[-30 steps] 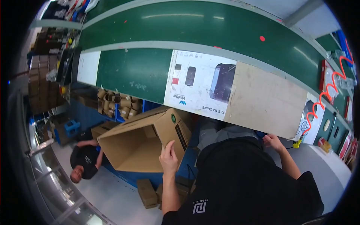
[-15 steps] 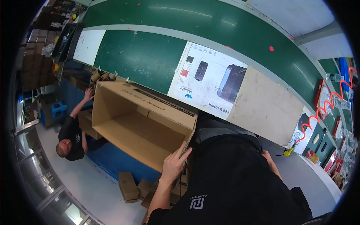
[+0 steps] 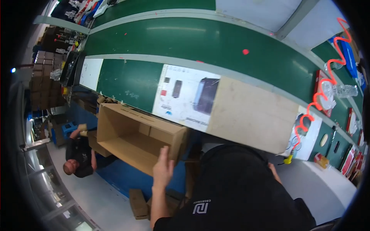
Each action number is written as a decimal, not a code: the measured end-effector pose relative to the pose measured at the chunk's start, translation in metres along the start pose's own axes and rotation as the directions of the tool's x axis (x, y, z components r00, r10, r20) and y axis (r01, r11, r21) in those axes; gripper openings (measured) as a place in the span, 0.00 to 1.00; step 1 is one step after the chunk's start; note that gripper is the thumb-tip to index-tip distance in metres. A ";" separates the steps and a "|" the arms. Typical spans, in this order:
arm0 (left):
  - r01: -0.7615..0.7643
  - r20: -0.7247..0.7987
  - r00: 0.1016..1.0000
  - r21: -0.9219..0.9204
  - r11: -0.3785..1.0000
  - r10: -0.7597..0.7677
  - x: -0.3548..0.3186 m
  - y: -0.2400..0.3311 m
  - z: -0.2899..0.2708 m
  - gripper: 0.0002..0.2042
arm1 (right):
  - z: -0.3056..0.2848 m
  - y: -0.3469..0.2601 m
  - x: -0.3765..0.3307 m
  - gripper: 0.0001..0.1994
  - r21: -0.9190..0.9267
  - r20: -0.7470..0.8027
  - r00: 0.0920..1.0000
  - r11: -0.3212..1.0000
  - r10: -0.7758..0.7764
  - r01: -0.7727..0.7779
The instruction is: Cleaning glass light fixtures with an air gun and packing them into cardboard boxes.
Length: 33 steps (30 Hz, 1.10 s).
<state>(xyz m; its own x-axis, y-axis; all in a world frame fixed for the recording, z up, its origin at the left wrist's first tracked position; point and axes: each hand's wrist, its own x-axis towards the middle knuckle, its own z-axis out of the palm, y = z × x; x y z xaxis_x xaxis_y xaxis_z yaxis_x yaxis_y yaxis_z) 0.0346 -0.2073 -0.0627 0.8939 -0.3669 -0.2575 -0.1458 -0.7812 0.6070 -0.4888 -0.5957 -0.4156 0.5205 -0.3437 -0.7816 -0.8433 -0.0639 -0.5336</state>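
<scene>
Left hand (image 3: 163, 171) is up by the box's (image 3: 133, 148) near right corner, fingers (image 3: 165, 153) pretty straight; right hand (image 3: 273, 169)'s farther right, mostly hidden.

Dark-printed brown carton (image 3: 140, 134), green bench top (image 3: 127, 82), coral-red hose (image 3: 337, 61), black shirt (image 3: 239, 184) with white emblem (image 3: 200, 208)

Your green bench (image 3: 130, 85) stretches before you, bearing from left to right a white sheet (image 3: 91, 73), a printed white panel (image 3: 185, 97), a plain beige board (image 3: 252, 115) and a second white panel (image 3: 311, 134). Farther right, a pale oval piece (image 3: 324, 139) lies on the green.
</scene>
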 end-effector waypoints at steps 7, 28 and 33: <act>0.265 -0.368 0.903 0.067 0.962 -0.223 -0.013 -0.009 0.058 0.24 | -0.025 -0.018 -0.012 0.13 0.017 0.108 0.994 0.999 0.026 -0.029; 0.177 -0.496 0.848 -0.065 0.982 -0.185 -0.044 -0.002 0.095 0.14 | -0.078 -0.177 0.137 0.13 -0.253 0.698 0.655 0.757 -0.288 0.603; 0.143 -0.369 0.923 0.057 0.988 -0.112 -0.045 0.006 0.086 0.20 | -0.046 -0.197 0.148 0.13 -0.262 0.760 0.584 0.688 -0.286 0.677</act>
<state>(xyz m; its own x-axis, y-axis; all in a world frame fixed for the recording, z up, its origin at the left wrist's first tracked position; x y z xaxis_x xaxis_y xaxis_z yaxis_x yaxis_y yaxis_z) -0.0430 -0.2387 -0.1123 0.9975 -0.0646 -0.0279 -0.0407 -0.8530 0.5204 -0.2514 -0.6767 -0.4117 0.6464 0.5293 -0.5496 -0.2625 -0.5220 -0.8115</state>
